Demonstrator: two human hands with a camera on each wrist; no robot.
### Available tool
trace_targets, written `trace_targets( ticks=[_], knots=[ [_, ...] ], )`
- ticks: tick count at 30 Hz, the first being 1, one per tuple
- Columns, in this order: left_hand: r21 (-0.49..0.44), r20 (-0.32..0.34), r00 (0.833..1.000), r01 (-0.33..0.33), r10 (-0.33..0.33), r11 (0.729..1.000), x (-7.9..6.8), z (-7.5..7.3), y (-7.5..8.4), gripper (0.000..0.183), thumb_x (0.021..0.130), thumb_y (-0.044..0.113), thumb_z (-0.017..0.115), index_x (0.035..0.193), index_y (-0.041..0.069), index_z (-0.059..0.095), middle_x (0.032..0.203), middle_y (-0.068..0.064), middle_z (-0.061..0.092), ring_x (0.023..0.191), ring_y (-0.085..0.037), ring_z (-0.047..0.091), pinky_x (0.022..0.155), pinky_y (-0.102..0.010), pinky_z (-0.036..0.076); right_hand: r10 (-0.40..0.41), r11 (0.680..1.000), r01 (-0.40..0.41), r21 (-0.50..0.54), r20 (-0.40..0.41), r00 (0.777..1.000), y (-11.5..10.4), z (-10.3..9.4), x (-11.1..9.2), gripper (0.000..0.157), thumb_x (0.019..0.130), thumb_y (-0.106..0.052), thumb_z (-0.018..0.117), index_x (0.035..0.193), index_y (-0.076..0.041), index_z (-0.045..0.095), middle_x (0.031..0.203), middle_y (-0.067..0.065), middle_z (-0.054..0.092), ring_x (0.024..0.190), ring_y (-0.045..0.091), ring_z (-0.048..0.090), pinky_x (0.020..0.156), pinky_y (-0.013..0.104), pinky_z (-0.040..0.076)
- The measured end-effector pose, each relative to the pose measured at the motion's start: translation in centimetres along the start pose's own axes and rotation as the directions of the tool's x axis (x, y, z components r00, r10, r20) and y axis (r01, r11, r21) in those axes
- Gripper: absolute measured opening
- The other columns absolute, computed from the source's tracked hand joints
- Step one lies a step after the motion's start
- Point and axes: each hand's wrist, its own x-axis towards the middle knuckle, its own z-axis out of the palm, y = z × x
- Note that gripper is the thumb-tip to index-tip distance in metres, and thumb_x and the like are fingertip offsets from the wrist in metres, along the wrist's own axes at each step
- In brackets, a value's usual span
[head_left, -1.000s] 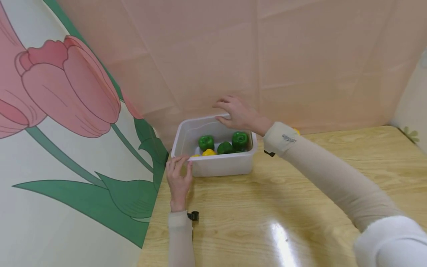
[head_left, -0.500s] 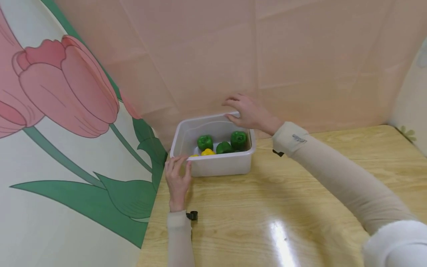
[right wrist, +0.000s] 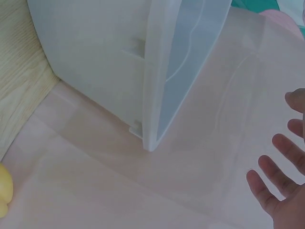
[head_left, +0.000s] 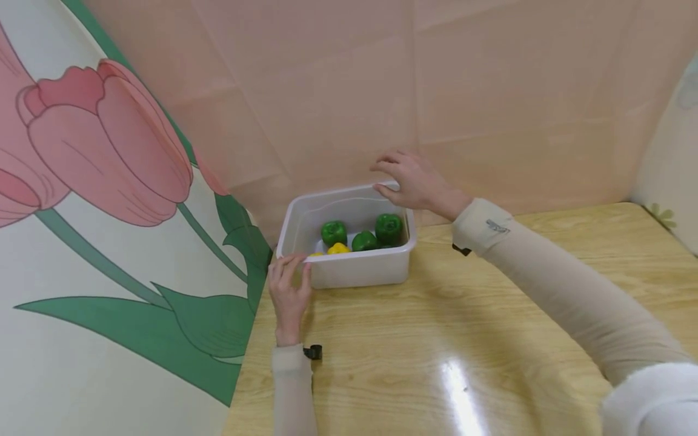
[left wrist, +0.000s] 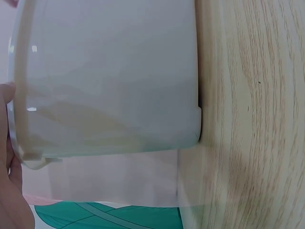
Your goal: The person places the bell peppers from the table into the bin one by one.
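Note:
A whitish plastic bin (head_left: 354, 271) stands on the table against the back cloth. Inside lie several green bell peppers (head_left: 389, 229) and a yellow bell pepper (head_left: 339, 248); another bit of yellow shows at the left, mostly hidden by the front wall. My left hand (head_left: 289, 297) holds the bin's rim at the front left corner, thumb at the front wall. Above the back right corner of the bin hovers my right hand (head_left: 417, 181), its fingers spread and holding nothing. The right wrist view shows that hand (right wrist: 286, 191) apart from the bin (right wrist: 95, 62).
The wooden table (head_left: 414, 351) extends forward and right. A pinkish cloth (head_left: 327, 91) hangs behind, and a tulip-patterned wall (head_left: 136, 260) borders the left. At the left edge of the right wrist view a smooth yellow object (right wrist: 5, 191) is partly visible.
My right hand has shifted to the right, from over the bin's interior towards its back right corner. The left hand stays on the rim, and the peppers lie as before.

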Motion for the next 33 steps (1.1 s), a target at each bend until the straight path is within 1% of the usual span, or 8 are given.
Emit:
trace_targets(
  ticks=[4,8,13,21,24,29,33],
  knots=[
    [-0.008,-0.001,1.0,0.006,-0.006,1.0,-0.1,0.0,0.0,0.017,0.097,0.012,0.08,0.113,0.006,0.08,0.114,-0.012,0.075,0.105,-0.037,0.062,0.113,-0.058,0.047,-0.021,1.0,0.021,0.003,-0.027,0.999,0.3,0.1,-0.4,0.043,0.101,-0.029,0.072,0.136,-0.003,0.07,0.138,0.02,0.067,0.131,0.04,0.058,0.111,0.06,0.048],
    [-0.009,0.003,1.0,0.01,-0.01,1.0,-0.2,0.1,0.0,0.017,0.097,0.013,0.08,0.113,0.008,0.08,0.115,-0.01,0.075,0.106,-0.036,0.063,0.115,-0.058,0.046,-0.039,0.999,0.039,-0.002,-0.042,0.998,0.5,-0.1,-1.0,0.043,0.101,-0.028,0.073,0.135,-0.002,0.07,0.136,0.02,0.068,0.129,0.041,0.06,0.108,0.06,0.05],
    [-0.009,0.005,1.0,0.013,-0.013,1.0,-0.3,0.2,-0.1,0.016,0.097,0.014,0.08,0.113,0.009,0.08,0.115,-0.009,0.074,0.106,-0.034,0.062,0.116,-0.057,0.045,-0.037,0.999,0.036,-0.011,-0.033,0.999,0.8,-0.5,-1.6,0.044,0.101,-0.028,0.074,0.136,-0.003,0.07,0.136,0.021,0.067,0.129,0.041,0.059,0.108,0.06,0.05],
    [-0.003,0.013,1.0,0.025,-0.025,1.0,-0.3,0.1,-0.1,0.017,0.098,0.017,0.08,0.114,0.01,0.08,0.116,-0.009,0.074,0.107,-0.034,0.062,0.116,-0.055,0.045,-0.028,1.0,0.027,-0.014,-0.042,0.999,1.4,-1.1,-2.5,0.043,0.101,-0.028,0.074,0.136,-0.002,0.069,0.137,0.021,0.066,0.128,0.041,0.059,0.107,0.061,0.051],
    [-0.007,0.007,1.0,0.023,-0.023,1.0,-0.2,0.0,0.0,0.017,0.098,0.016,0.08,0.113,0.008,0.08,0.116,-0.009,0.075,0.107,-0.034,0.062,0.116,-0.055,0.045,-0.018,1.0,0.018,-0.005,-0.048,0.999,1.6,-1.3,-2.9,0.043,0.101,-0.028,0.074,0.135,-0.002,0.069,0.137,0.021,0.066,0.128,0.041,0.059,0.106,0.061,0.051],
    [-0.006,0.006,1.0,0.015,-0.014,1.0,-0.1,0.1,0.0,0.018,0.098,0.015,0.079,0.111,0.003,0.08,0.115,-0.011,0.074,0.106,-0.036,0.062,0.115,-0.057,0.046,-0.007,1.0,0.006,-0.015,-0.082,0.997,2.4,-1.2,-3.5,0.042,0.099,-0.026,0.077,0.132,-0.001,0.071,0.133,0.019,0.068,0.125,0.04,0.059,0.102,0.061,0.053],
    [-0.002,0.007,1.0,0.016,-0.016,1.0,-0.1,0.1,-0.1,0.018,0.098,0.014,0.079,0.112,0.003,0.079,0.115,-0.011,0.074,0.106,-0.036,0.062,0.115,-0.058,0.045,-0.015,1.0,0.013,-0.026,-0.101,0.995,3.1,-0.9,-3.8,0.041,0.098,-0.026,0.078,0.131,-0.002,0.072,0.131,0.019,0.068,0.123,0.04,0.06,0.098,0.06,0.055]
  ],
)
